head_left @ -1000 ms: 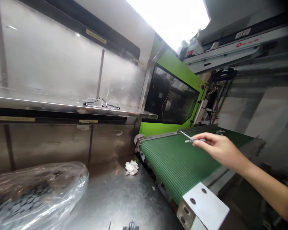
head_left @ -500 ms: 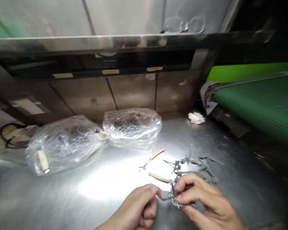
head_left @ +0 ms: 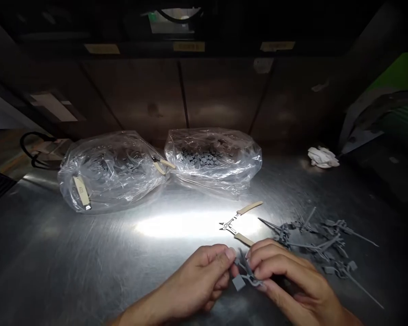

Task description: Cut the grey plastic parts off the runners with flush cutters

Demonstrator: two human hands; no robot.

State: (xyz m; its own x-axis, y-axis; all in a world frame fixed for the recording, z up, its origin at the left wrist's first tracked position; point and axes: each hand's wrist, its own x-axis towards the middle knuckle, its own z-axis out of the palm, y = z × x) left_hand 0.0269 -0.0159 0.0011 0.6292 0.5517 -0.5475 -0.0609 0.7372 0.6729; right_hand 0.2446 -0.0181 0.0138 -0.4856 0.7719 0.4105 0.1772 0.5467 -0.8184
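My left hand (head_left: 197,276) and my right hand (head_left: 289,276) meet at the front of a steel table, both pinching a small grey moulded plastic piece (head_left: 245,274) between their fingers. Part of it is hidden by my fingers. Just beyond them lie flush-cutting pliers (head_left: 240,218) with beige handles, open and not touched by either hand. To the right of my right hand, close by, lies a loose heap of grey plastic runners (head_left: 316,240) with thin spikes.
The steel table (head_left: 88,226) holds a clear plastic bag of grey parts (head_left: 212,156) and another bag (head_left: 110,174). Beige-handled pliers (head_left: 161,165) rest between them. A crumpled white cloth (head_left: 323,157) lies at the back right, below a green conveyor belt (head_left: 396,124).
One second ago my view faced the conveyor, with one hand holding a grey piece over the belt. Now it looks down at the table, and both hands hold the grey piece.
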